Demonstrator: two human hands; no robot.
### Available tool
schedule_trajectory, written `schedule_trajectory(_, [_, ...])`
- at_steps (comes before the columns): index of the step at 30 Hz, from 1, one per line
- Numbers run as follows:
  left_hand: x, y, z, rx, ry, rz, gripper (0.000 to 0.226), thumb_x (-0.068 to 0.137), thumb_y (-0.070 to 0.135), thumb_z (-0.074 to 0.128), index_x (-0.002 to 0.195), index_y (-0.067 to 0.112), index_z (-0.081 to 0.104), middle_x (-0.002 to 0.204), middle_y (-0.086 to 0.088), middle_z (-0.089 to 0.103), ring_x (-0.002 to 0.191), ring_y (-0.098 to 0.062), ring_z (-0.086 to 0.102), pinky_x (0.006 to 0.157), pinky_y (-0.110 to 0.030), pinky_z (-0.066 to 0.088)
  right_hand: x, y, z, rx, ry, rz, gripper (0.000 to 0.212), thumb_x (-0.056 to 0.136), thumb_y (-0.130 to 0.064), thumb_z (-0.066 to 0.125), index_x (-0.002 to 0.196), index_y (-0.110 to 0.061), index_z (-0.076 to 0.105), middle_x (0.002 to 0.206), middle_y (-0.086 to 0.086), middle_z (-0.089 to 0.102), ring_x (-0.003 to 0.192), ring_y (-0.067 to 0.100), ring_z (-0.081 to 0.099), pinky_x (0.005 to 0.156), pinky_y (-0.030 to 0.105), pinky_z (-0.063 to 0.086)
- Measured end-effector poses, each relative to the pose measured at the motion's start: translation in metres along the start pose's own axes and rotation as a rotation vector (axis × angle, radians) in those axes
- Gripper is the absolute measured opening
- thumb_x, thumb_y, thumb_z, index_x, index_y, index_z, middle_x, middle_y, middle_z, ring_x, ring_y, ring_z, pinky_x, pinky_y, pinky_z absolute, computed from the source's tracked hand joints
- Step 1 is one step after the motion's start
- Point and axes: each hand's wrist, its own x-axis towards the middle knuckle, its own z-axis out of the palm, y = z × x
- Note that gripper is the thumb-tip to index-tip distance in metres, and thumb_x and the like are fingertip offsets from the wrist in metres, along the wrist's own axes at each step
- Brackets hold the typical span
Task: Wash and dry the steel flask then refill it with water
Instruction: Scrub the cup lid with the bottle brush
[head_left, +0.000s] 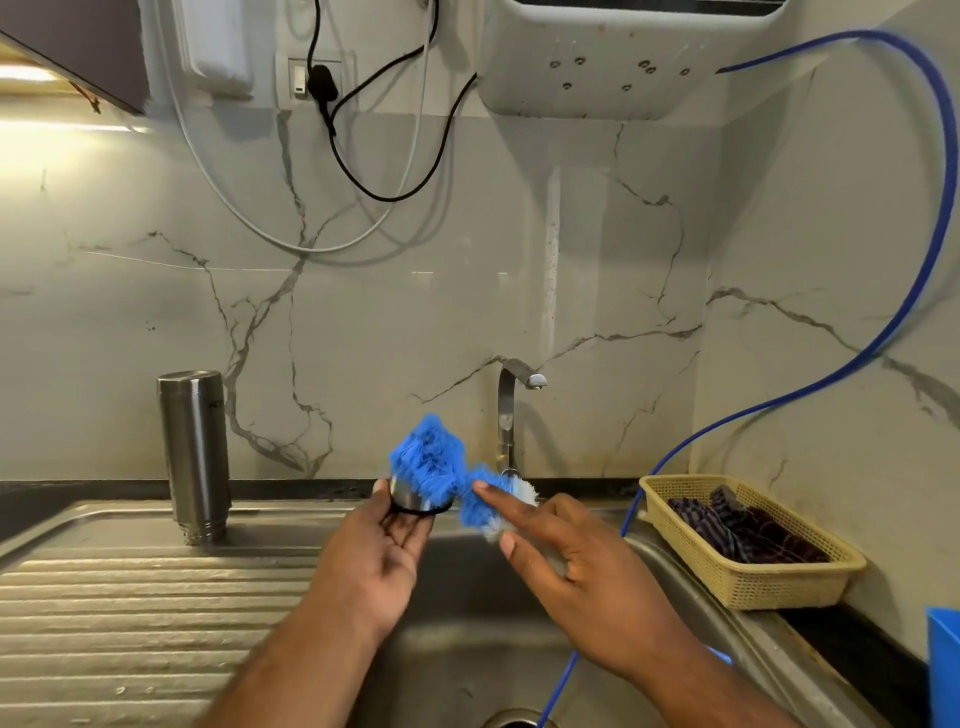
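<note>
Both forearms reach in over the sink (457, 597). Left hand (379, 551) pinches a small steel cap (410, 498) between thumb and fingertips, closed on it, with a dark ring around the cap's lower edge. Right hand (576, 561) grips a blue brush (441, 462), fingers wrapped on its whitish end, forefinger stretched along the bristles, whose blue tuft presses against the cap. Off to the left the flask (195, 452) stands upside down on the ribbed drainboard (130, 597), mouth down, well apart from both hands, close to the marble wall. Behind the brush rises the tap (511, 410). To the right a yellow basket (753, 582) sits on the counter holding dark checked cloth (737, 525). A blue hose (883, 332) loops down the wall into the sink.
</note>
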Motion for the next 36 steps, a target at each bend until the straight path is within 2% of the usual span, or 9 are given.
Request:
schedule_trajectory(5, [-0.009, -0.028, 0.006, 0.043, -0.104, -0.117, 0.025, 0.105, 0.012, 0.049, 0.114, -0.007, 0.062, 0.096, -0.025, 0.075, 0.081, -0.028, 0.077, 0.064, -0.035, 0.064, 0.005, -0.007, 0.006, 0.092, 0.053, 0.006, 0.047, 0.097, -0.064, 0.036, 0.132, -0.085, 0.015, 0.097, -0.014, 0.048, 0.091, 0.001, 0.052, 0.080, 0.019, 0.049])
schedule_trajectory(10, [-0.008, -0.019, 0.007, -0.026, -0.084, -0.068, 0.023, 0.107, 0.010, 0.044, 0.112, -0.006, 0.060, 0.092, -0.026, 0.076, 0.079, -0.028, 0.077, 0.067, -0.039, 0.063, 0.007, 0.004, 0.007, 0.271, 0.079, 0.076, 0.046, 0.104, -0.053, 0.043, 0.138, -0.077, 0.027, 0.128, -0.021, 0.061, 0.117, -0.009, 0.051, 0.100, 0.016, 0.039])
schedule_trajectory(12, [-0.011, -0.025, 0.006, 0.074, -0.107, -0.055, 0.024, 0.107, 0.011, 0.044, 0.116, -0.004, 0.060, 0.095, -0.023, 0.076, 0.084, -0.027, 0.077, 0.069, -0.037, 0.065, 0.009, 0.000, 0.006, 0.381, 0.088, 0.104, 0.043, 0.101, -0.054, 0.043, 0.139, -0.073, 0.034, 0.109, -0.044, 0.057, 0.110, -0.021, 0.049, 0.096, 0.007, 0.036])
schedule_trajectory(17, [-0.017, -0.039, 0.008, 0.308, -0.200, -0.018, 0.026, 0.106, 0.017, 0.047, 0.118, 0.000, 0.063, 0.107, -0.021, 0.075, 0.096, -0.024, 0.073, 0.084, -0.034, 0.056, 0.009, 0.003, 0.001, 0.493, 0.110, 0.152, 0.044, 0.097, -0.058, 0.043, 0.139, -0.069, 0.039, 0.098, -0.046, 0.056, 0.103, -0.018, 0.053, 0.091, 0.008, 0.039])
schedule_trajectory(20, [-0.006, -0.028, 0.003, 0.368, -0.203, 0.122, 0.027, 0.107, 0.020, 0.045, 0.110, 0.003, 0.066, 0.105, -0.021, 0.075, 0.089, -0.020, 0.073, 0.084, -0.034, 0.054, 0.004, 0.002, -0.001, 0.425, 0.015, 0.131, 0.041, 0.101, -0.052, 0.047, 0.135, -0.074, 0.039, 0.119, -0.052, 0.047, 0.116, -0.027, 0.045, 0.093, 0.003, 0.036])
schedule_trajectory(24, [-0.003, -0.025, -0.002, 0.656, -0.296, 0.314, 0.029, 0.106, 0.023, 0.045, 0.108, 0.006, 0.068, 0.098, -0.009, 0.078, 0.101, -0.020, 0.071, 0.093, -0.031, 0.049, 0.009, 0.008, -0.001, 0.412, 0.076, 0.233, 0.039, 0.104, -0.053, 0.044, 0.137, -0.072, 0.038, 0.147, -0.030, 0.044, 0.121, -0.015, 0.039, 0.100, 0.017, 0.034])
schedule_trajectory(27, [0.006, -0.020, -0.008, 0.811, -0.232, 0.483, 0.031, 0.105, 0.035, 0.045, 0.106, 0.015, 0.069, 0.097, -0.004, 0.076, 0.104, -0.019, 0.069, 0.097, -0.034, 0.048, 0.003, 0.007, -0.003, 0.414, 0.019, 0.223, 0.039, 0.103, -0.053, 0.046, 0.134, -0.074, 0.036, 0.140, -0.032, 0.040, 0.119, -0.015, 0.037, 0.102, 0.019, 0.033])
schedule_trajectory(30, [0.011, -0.021, -0.015, 1.141, -0.205, 0.706, 0.027, 0.104, 0.040, 0.046, 0.095, 0.027, 0.067, 0.089, 0.000, 0.075, 0.090, -0.013, 0.069, 0.081, -0.032, 0.050, 0.000, -0.001, -0.001, 0.333, -0.024, 0.168, 0.041, 0.101, -0.055, 0.047, 0.133, -0.078, 0.035, 0.128, -0.031, 0.054, 0.096, -0.016, 0.052, 0.090, 0.018, 0.045])
schedule_trajectory(36, [0.013, -0.021, -0.012, 1.094, -0.169, 0.786, 0.027, 0.105, 0.037, 0.046, 0.092, 0.024, 0.066, 0.090, 0.000, 0.070, 0.090, -0.013, 0.063, 0.078, -0.029, 0.047, 0.002, 0.005, -0.001, 0.322, 0.069, 0.217, 0.041, 0.102, -0.054, 0.048, 0.136, -0.074, 0.036, 0.136, -0.024, 0.058, 0.102, -0.013, 0.056, 0.082, 0.008, 0.040])
